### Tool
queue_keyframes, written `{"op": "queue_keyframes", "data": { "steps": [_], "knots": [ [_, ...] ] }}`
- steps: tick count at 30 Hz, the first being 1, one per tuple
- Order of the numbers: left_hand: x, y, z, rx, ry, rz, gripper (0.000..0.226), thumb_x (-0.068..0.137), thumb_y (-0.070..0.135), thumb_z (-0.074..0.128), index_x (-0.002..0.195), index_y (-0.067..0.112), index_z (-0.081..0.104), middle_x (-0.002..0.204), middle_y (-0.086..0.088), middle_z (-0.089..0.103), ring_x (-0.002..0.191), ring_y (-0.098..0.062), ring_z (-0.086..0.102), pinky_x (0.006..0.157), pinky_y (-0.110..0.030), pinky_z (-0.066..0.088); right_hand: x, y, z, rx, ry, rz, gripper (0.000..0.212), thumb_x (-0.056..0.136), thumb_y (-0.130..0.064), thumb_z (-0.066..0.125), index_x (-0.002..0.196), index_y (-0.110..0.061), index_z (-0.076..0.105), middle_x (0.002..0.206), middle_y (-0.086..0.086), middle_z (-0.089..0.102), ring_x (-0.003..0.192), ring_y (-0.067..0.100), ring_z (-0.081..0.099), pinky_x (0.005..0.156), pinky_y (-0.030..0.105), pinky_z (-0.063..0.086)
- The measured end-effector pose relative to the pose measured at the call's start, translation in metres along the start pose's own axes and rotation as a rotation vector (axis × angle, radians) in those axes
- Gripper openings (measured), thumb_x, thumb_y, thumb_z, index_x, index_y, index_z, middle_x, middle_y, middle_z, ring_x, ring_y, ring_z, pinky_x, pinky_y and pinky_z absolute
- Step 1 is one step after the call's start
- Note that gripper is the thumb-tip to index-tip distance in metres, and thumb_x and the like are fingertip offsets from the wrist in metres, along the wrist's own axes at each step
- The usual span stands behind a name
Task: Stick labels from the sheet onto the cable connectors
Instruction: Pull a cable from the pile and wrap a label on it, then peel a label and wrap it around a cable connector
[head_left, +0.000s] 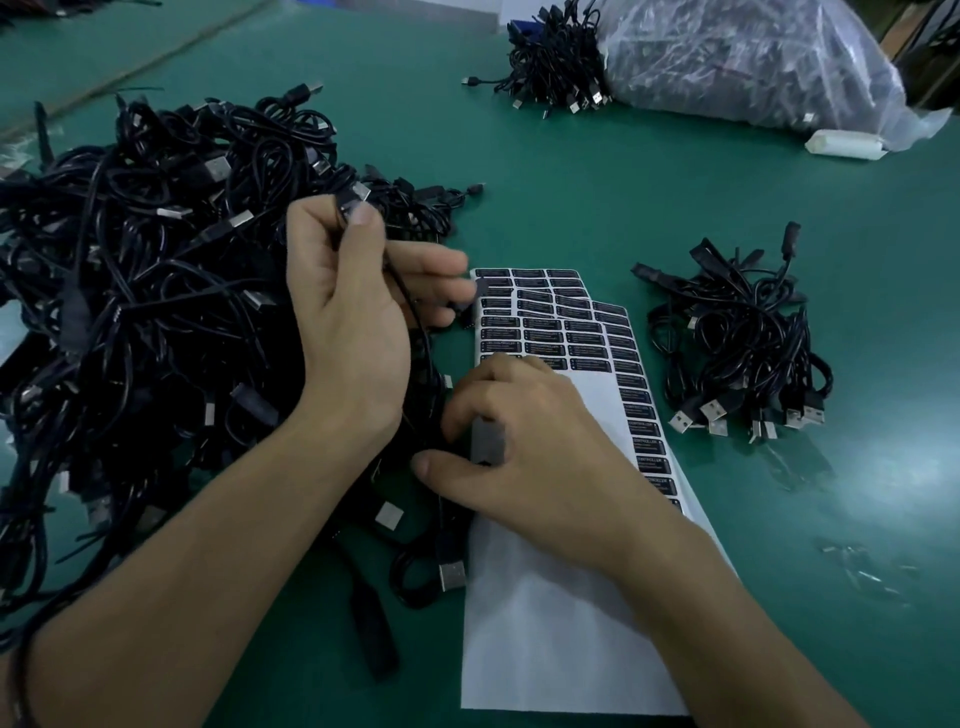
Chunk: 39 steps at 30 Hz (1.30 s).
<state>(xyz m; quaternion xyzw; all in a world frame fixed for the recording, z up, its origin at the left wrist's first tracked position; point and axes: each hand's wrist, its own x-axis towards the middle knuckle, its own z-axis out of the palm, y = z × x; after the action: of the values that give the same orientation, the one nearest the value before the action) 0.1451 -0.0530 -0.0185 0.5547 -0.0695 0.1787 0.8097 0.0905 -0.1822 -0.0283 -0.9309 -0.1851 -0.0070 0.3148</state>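
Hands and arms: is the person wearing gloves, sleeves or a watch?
No gloves: the left hand and right hand are bare, nails short and plain. Both forearms are bare too; no sleeve, watch or ring shows. A thin black loop crosses the left arm at the picture's edge, band or cable unclear.

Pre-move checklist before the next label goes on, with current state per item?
1. Connector secured in right hand: ok, pinched between thumb and fingers.
2. Cable held by left hand: ok, pinched near its USB end.
3. Labels left on label sheet: ok, rows remain at the far end.
4. Label already on the connector: cannot tell, its face is blurred.
5. Peeled label ready on a finger: cannot tell.
6. Small cable bundle off the sheet: ok, it lies apart to the right.
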Motion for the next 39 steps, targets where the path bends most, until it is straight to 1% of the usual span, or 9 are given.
{"op": "queue_keyframes", "data": {
  "steps": [3, 9, 14, 18, 23, 26, 28, 32, 39],
  "knots": [
    [0.001, 0.0, -0.001, -0.034, 0.046, -0.016, 0.025, 0.112, 0.024, 0.026, 0.09, 0.02, 0.036, 0.065, -0.004, 0.071, 0.053, -0.02, 0.066, 0.049, -0.026, 0.049, -0.003, 0.003, -0.009, 0.278, 0.002, 0.073, 0.02, 0.085, -0.029, 0.075, 0.076, -0.024, 0.058, 0.072, -0.009, 0.062, 0.064, 0.007, 0.057, 0.061, 0.023, 0.044],
    [0.005, 0.0, -0.004, -0.156, 0.078, -0.122, 0.031, 0.111, 0.034, 0.024, 0.102, 0.014, 0.046, 0.07, -0.007, 0.074, 0.059, -0.021, 0.069, 0.051, -0.027, 0.051, -0.004, 0.017, -0.034, 0.63, 0.275, 0.064, 0.014, 0.092, -0.009, 0.067, 0.088, -0.022, 0.07, 0.068, -0.004, 0.068, 0.051, 0.008, 0.061, 0.049, 0.009, 0.042],
    [0.003, -0.002, -0.003, -0.031, -0.001, -0.128, 0.026, 0.11, 0.028, 0.035, 0.092, 0.015, 0.049, 0.071, -0.006, 0.074, 0.06, -0.019, 0.068, 0.05, -0.026, 0.05, -0.006, 0.049, -0.051, 0.419, 0.804, 0.29, 0.016, 0.094, -0.016, 0.066, 0.1, -0.031, 0.068, 0.077, -0.005, 0.071, 0.065, 0.009, 0.064, 0.064, 0.026, 0.052],
    [-0.001, -0.006, -0.002, 0.196, -0.123, -0.021, 0.022, 0.102, 0.008, 0.049, 0.081, 0.015, 0.053, 0.062, 0.0, 0.069, 0.052, -0.011, 0.062, 0.047, -0.021, 0.046, -0.008, 0.062, -0.063, 0.162, 1.056, 0.371, 0.025, 0.097, -0.013, 0.052, 0.105, -0.03, 0.068, 0.089, -0.009, 0.067, 0.076, -0.001, 0.061, 0.073, 0.01, 0.045],
    [-0.008, -0.009, -0.004, 0.597, -0.255, 0.203, 0.019, 0.098, 0.022, 0.056, 0.08, 0.016, 0.059, 0.064, -0.001, 0.065, 0.054, -0.016, 0.06, 0.049, -0.032, 0.049, -0.013, 0.072, -0.069, -0.041, 0.952, 0.572, 0.032, 0.096, -0.021, 0.05, 0.123, -0.025, 0.067, 0.115, 0.007, 0.065, 0.113, 0.025, 0.054, 0.083, 0.01, 0.028],
    [-0.01, -0.009, -0.007, 0.92, -0.31, 0.285, 0.013, 0.098, 0.025, 0.059, 0.086, 0.019, 0.061, 0.067, 0.008, 0.062, 0.06, -0.014, 0.058, 0.053, -0.04, 0.051, -0.014, 0.071, -0.068, -0.195, 0.801, 0.703, 0.039, 0.093, -0.031, 0.055, 0.132, -0.028, 0.061, 0.13, 0.01, 0.055, 0.125, 0.031, 0.04, 0.093, 0.028, 0.025],
    [-0.01, -0.008, -0.008, 1.16, -0.334, 0.304, 0.003, 0.096, 0.018, 0.061, 0.097, 0.02, 0.062, 0.086, 0.009, 0.064, 0.083, -0.014, 0.057, 0.062, -0.04, 0.054, -0.013, 0.066, -0.065, -0.285, 0.794, 0.752, 0.042, 0.091, -0.036, 0.06, 0.132, -0.029, 0.059, 0.139, 0.009, 0.043, 0.129, 0.034, 0.033, 0.101, 0.04, 0.025],
    [-0.008, -0.01, -0.012, 1.493, -0.384, 0.265, 0.031, 0.095, 0.007, 0.061, 0.124, 0.016, 0.056, 0.116, -0.002, 0.053, 0.111, -0.02, 0.042, 0.07, -0.025, 0.048, -0.011, 0.054, -0.051, -0.337, 0.868, 0.563, 0.034, 0.089, -0.033, 0.063, 0.122, -0.028, 0.062, 0.135, 0.004, 0.041, 0.125, 0.031, 0.033, 0.093, 0.038, 0.022],
    [-0.006, -0.007, -0.01, 1.657, -0.365, 0.189, 0.034, 0.1, 0.036, 0.057, 0.127, 0.016, 0.054, 0.12, -0.003, 0.052, 0.115, -0.022, 0.047, 0.082, -0.031, 0.047, -0.004, 0.046, -0.029, -0.213, 0.758, 0.247, 0.015, 0.092, -0.022, 0.065, 0.106, -0.02, 0.072, 0.102, -0.009, 0.047, 0.101, 0.011, 0.036, 0.089, 0.029, 0.028]
  ]
}}
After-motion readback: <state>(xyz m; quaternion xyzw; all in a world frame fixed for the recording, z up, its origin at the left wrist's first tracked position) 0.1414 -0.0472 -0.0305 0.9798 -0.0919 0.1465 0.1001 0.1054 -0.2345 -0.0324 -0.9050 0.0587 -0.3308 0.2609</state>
